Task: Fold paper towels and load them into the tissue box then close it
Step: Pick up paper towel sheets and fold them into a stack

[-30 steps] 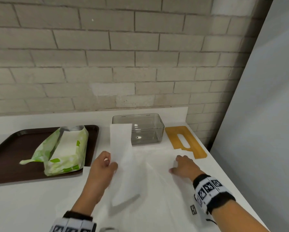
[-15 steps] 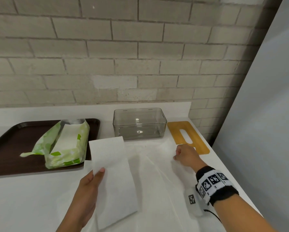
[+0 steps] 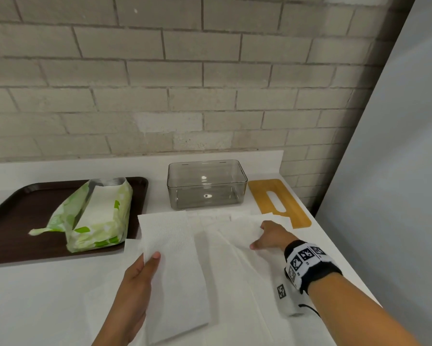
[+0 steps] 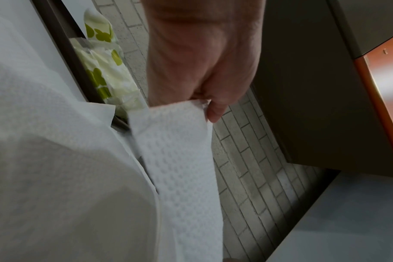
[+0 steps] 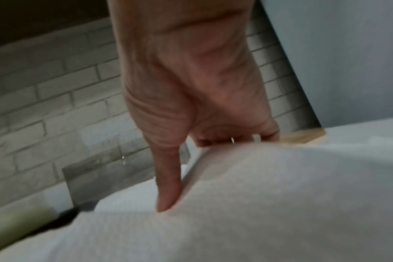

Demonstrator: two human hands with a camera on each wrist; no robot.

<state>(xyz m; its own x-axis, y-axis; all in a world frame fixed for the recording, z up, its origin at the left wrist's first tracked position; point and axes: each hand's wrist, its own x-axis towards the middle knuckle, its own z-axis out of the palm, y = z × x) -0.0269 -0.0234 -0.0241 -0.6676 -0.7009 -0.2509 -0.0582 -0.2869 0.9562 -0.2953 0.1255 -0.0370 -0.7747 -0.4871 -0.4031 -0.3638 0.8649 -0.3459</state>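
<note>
The left hand (image 3: 135, 278) pinches a folded paper towel (image 3: 175, 270) by its left edge, thumb on top — the towel held just above the white desk (image 3: 35, 295). The right hand (image 3: 270, 237) presses curled fingers and thumb on loose towels (image 3: 235, 245) spread on the desk. The clear tissue box (image 3: 206, 187) stands open near the wall — its wooden lid (image 3: 278, 202) lies just beside it.

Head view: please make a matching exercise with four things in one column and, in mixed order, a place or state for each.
1. box
2. lid
3. green pack
4. folded towel

a. on the brown tray
b. held by the left hand
c. empty, open
d. flat, right of the box

Pairs: 1-c, 2-d, 3-a, 4-b
</note>
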